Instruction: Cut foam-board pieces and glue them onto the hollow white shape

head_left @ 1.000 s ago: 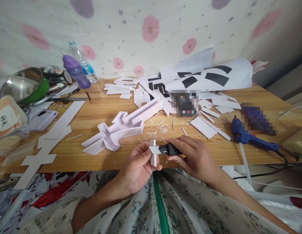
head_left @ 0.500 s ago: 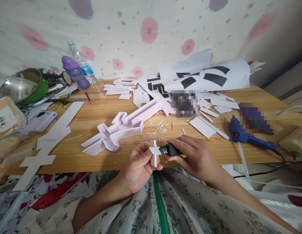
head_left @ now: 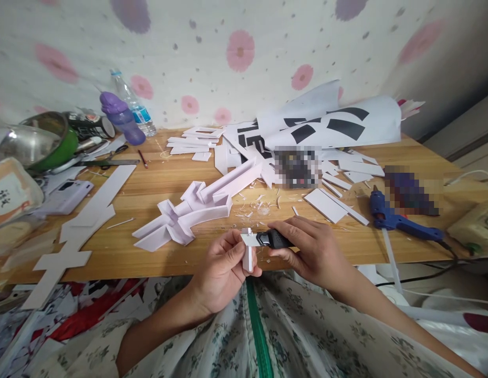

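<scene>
My left hand [head_left: 220, 268] pinches a small white foam board piece [head_left: 249, 258] upright at the table's front edge. In my right hand [head_left: 314, 249] is a black utility knife [head_left: 278, 239], its wide blade pointing left and lying across the upper part of the piece, near my left thumb. A small bit of white stands above the blade. Beyond my hands, a white hollow structure with raised walls [head_left: 200, 205] rests on the wooden table, with small shavings [head_left: 261, 207] to its right.
A blue glue gun [head_left: 401, 218] lies right, its cord trailing off the edge. White strips [head_left: 332, 205] and rolled printed sheets [head_left: 334, 123] are behind. Left are flat white shapes [head_left: 80, 231], scissors [head_left: 110, 157], a purple bottle [head_left: 123, 118] and a green bowl [head_left: 50, 136].
The knife blade has moved slightly up along the white piece, and more of the piece shows below it. My left hand has barely moved.
</scene>
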